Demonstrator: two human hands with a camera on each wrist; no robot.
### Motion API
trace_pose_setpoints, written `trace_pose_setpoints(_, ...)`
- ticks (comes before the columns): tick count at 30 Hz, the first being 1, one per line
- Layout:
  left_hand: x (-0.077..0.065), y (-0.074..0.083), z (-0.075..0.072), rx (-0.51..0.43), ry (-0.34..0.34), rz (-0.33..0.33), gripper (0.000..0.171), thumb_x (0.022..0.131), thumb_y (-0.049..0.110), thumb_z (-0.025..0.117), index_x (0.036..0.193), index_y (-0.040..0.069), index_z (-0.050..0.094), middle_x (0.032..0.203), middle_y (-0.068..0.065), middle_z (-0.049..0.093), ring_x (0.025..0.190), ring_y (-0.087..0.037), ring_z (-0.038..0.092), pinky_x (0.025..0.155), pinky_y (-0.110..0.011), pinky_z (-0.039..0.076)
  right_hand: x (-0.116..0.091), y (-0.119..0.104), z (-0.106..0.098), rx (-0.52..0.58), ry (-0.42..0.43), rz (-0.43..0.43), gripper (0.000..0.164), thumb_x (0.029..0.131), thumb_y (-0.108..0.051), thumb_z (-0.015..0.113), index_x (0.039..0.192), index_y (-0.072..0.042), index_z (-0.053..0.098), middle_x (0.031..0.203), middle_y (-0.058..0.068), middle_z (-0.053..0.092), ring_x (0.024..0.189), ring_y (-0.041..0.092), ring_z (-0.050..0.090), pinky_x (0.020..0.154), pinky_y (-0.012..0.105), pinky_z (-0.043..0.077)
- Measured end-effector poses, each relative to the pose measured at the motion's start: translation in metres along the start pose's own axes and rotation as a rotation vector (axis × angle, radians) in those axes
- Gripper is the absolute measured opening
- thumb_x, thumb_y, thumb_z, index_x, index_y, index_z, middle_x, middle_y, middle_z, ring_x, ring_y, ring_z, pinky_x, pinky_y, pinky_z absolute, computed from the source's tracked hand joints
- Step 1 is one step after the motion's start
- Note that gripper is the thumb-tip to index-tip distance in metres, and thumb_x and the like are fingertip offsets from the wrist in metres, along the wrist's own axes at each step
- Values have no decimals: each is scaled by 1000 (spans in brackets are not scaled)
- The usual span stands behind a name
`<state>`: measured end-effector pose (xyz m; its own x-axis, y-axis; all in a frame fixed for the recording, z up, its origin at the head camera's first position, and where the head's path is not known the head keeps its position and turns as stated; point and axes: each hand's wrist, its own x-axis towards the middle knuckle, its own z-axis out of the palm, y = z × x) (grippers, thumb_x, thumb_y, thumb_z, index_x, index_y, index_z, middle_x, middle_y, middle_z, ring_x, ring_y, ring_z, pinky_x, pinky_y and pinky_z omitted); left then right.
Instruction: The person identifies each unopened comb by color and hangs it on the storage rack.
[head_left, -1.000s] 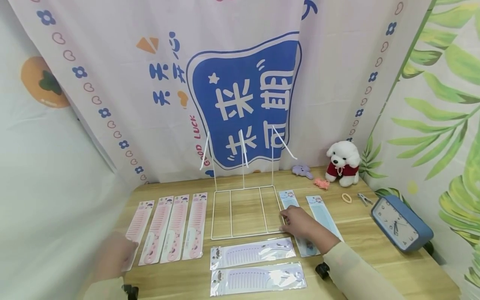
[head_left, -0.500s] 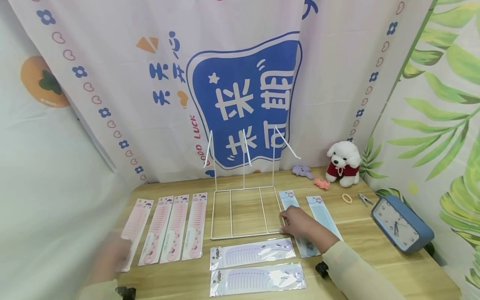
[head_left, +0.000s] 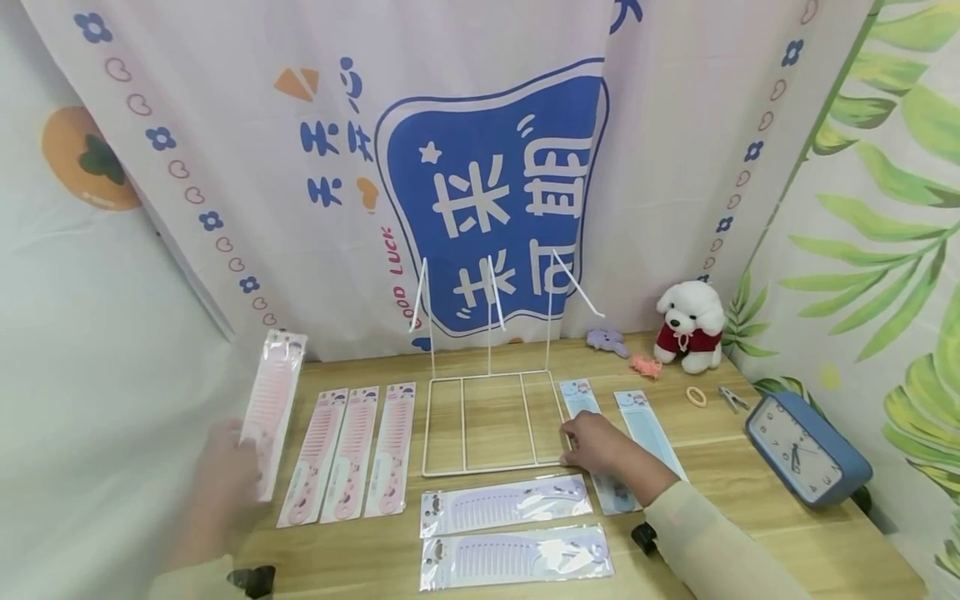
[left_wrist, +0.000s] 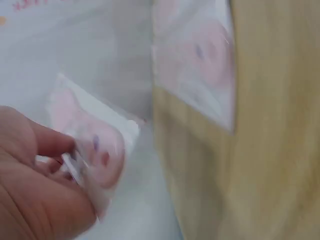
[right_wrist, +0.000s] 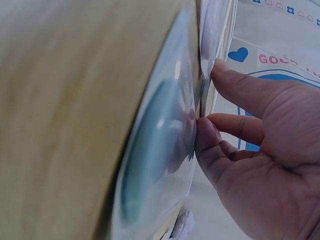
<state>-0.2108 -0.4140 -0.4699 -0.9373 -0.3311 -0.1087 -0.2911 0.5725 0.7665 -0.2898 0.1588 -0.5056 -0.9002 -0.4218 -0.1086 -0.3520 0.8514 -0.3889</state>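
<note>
At the left, my left hand (head_left: pixel 225 467) holds a packaged pink comb (head_left: pixel 272 392) by its lower end, lifted and tilted upright. In the left wrist view thumb and fingers pinch the clear wrapper at the comb's handle (left_wrist: pixel 107 150). My right hand (head_left: pixel 596 446) grips the white wire rack (head_left: pixel 463 425) at the right front of its base, its thumb and fingertips meeting at the edge in the right wrist view. The rack has three hooks slanting forward, all bare. A packaged blue comb (head_left: pixel 577 398) lies partly hidden beneath the right hand.
Three packaged pink combs (head_left: pixel 348 454) lie left of the rack, two purple combs (head_left: pixel 506 506) in front. Another blue comb (head_left: pixel 651 429) is at right. Beyond are a blue clock (head_left: pixel 806 450), plush dog (head_left: pixel 688 325), clip (head_left: pixel 732 398), ring (head_left: pixel 696 397) and small purple toy (head_left: pixel 607 341).
My left hand has raised the leftmost pink comb off the table, tipping its top end upward. The right hand has stayed in place on the rack.
</note>
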Motion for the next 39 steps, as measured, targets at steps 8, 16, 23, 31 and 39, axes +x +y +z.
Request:
trace_pose_setpoints(8,-24,60,18,-156,-127,307,43,116,9,38,158,3,28,153,-36,50,113,-20,65,85,-25,61,-1,-4,-1,12,-11,37,37,93,-24,89,120,-2,76,97,7,60,86,20,53,77,40,48)
trace_pose_setpoints(16,-46,85,37,-297,-151,604,26,111,-5,49,137,-5,46,117,-3,60,105,-2,59,89,-13,56,-3,-5,0,37,-9,44,25,93,-22,89,104,-6,73,94,7,59,82,20,53,73,38,47)
trace_pose_setpoints(23,-52,87,43,-319,-180,751,22,109,-9,51,131,-6,48,110,4,62,98,-7,62,81,-18,58,-3,-6,-1,41,-11,30,25,94,-22,88,92,-9,67,89,6,54,78,20,50,70,36,41)
trace_pose_setpoints(31,-55,89,45,-253,-213,746,21,112,-3,52,132,-2,50,109,-6,59,95,-8,61,79,-20,58,-2,-2,1,31,-10,13,36,94,-24,88,80,-12,58,80,5,50,70,18,47,62,31,35)
trace_pose_setpoints(39,-57,92,47,-255,-209,747,22,111,-4,52,133,-3,51,109,-12,57,94,-10,59,78,-20,57,-2,-2,1,47,-11,16,34,94,-22,88,81,-10,60,80,5,51,69,18,47,62,32,35)
